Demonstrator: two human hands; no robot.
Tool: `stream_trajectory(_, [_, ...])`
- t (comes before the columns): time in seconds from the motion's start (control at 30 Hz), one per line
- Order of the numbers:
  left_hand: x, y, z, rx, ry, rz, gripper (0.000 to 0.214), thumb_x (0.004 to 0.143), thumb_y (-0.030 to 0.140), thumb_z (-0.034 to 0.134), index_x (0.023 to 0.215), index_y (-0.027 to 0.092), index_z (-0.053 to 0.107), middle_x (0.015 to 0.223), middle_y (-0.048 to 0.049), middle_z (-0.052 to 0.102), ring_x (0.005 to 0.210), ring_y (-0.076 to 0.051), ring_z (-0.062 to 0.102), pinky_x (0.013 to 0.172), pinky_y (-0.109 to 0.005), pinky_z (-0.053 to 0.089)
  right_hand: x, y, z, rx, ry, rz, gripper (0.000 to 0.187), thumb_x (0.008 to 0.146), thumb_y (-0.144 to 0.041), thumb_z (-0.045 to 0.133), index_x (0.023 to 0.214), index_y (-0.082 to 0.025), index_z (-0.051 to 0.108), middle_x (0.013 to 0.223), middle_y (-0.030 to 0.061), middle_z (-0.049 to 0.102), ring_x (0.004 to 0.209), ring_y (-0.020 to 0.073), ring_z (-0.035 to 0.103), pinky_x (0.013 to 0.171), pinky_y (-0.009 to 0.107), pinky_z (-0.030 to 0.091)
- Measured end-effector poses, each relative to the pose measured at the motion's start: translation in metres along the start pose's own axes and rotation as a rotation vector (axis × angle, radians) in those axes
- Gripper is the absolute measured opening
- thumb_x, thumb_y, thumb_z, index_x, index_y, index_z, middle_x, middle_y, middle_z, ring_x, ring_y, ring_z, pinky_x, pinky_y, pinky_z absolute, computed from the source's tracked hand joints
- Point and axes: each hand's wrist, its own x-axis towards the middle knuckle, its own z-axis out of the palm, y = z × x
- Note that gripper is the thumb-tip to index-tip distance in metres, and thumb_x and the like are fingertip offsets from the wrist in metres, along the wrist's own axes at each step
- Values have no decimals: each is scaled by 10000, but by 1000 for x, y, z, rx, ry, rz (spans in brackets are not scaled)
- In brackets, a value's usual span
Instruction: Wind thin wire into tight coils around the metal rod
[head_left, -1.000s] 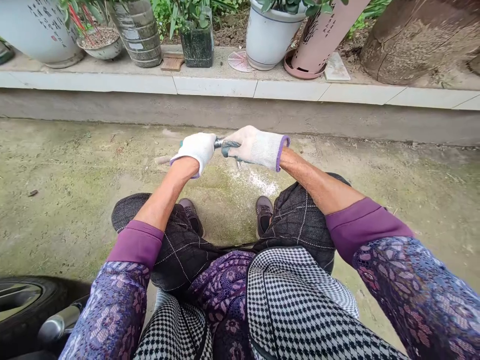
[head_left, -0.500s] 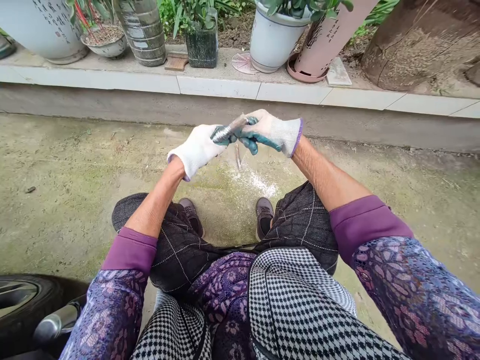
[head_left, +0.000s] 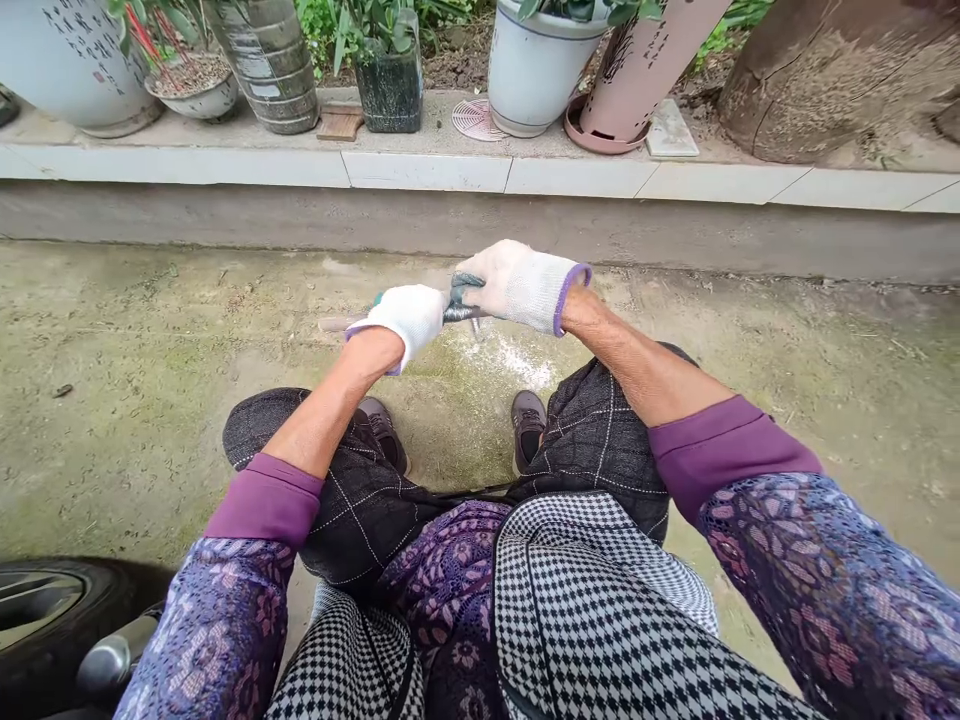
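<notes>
My left hand (head_left: 409, 318), in a white glove with a dark green palm, is closed around a wooden stick (head_left: 334, 324). One bare end of the stick juts out to the left of the glove. A silvery wound band (head_left: 459, 314) shows on it between my two hands. My right hand (head_left: 502, 285), gloved alike, has its bent fingers closed on the stick by the band; the fingertips are partly hidden. Below the hands, white powder (head_left: 525, 365) lies scattered on the ground between my shoes, and a thin rod-like piece (head_left: 475, 326) shows close under the band.
Ahead runs a low white-tiled ledge (head_left: 427, 172) with several plant pots, among them a white pot (head_left: 536, 75) and a pink pot (head_left: 637, 70). A large brown pot (head_left: 810, 90) stands at the right. A wheel (head_left: 45, 610) is close at my lower left.
Both hands have come lower, and the right has shifted slightly left. The stick has turned: its bare wooden end, earlier between the hands, now points left past my left hand.
</notes>
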Motion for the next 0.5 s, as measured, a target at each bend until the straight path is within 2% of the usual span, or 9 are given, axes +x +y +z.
stream_trajectory(0.1, [-4, 3, -2, -50, -18, 127, 286, 905, 224, 533, 1045, 155, 773, 823, -111, 713, 804, -249, 681, 759, -343, 505, 0, 11, -6, 32, -21, 24, 174, 851, -155, 608, 682, -188, 632, 628, -11, 549, 599, 127, 435, 578, 300, 316])
stream_trajectory(0.23, [-13, -2, -12, -331, 4, 234, 197, 852, 231, 597, 910, 132, 757, 684, -25, 609, 649, -156, 555, 634, -280, 440, -3, 16, -16, 372, -93, 145, 93, 819, -146, 603, 798, -182, 687, 655, -15, 558, 532, 109, 419, 475, 269, 339])
stream_trajectory(0.33, [-25, -5, -22, -628, 26, 148, 178, 835, 255, 630, 926, 148, 738, 655, 13, 564, 580, -114, 491, 560, -252, 409, -2, 15, -20, 565, -108, 130, 102, 816, -140, 615, 727, -186, 635, 600, -14, 518, 510, 110, 419, 457, 266, 366])
stream_trajectory(0.4, [-31, -7, -30, -791, 98, 50, 200, 860, 264, 616, 996, 164, 724, 657, 18, 554, 561, -105, 460, 540, -259, 407, -2, 11, -17, 633, -52, 117, 107, 833, -150, 608, 733, -183, 624, 576, -18, 493, 506, 114, 423, 462, 273, 391])
stream_trajectory(0.5, [-32, -11, -40, -996, 228, -55, 276, 922, 242, 555, 1161, 182, 681, 653, 30, 526, 561, -93, 388, 550, -274, 409, -4, -2, -8, 617, 37, 125, 82, 877, -176, 595, 829, -162, 660, 587, -22, 496, 511, 107, 428, 460, 265, 401])
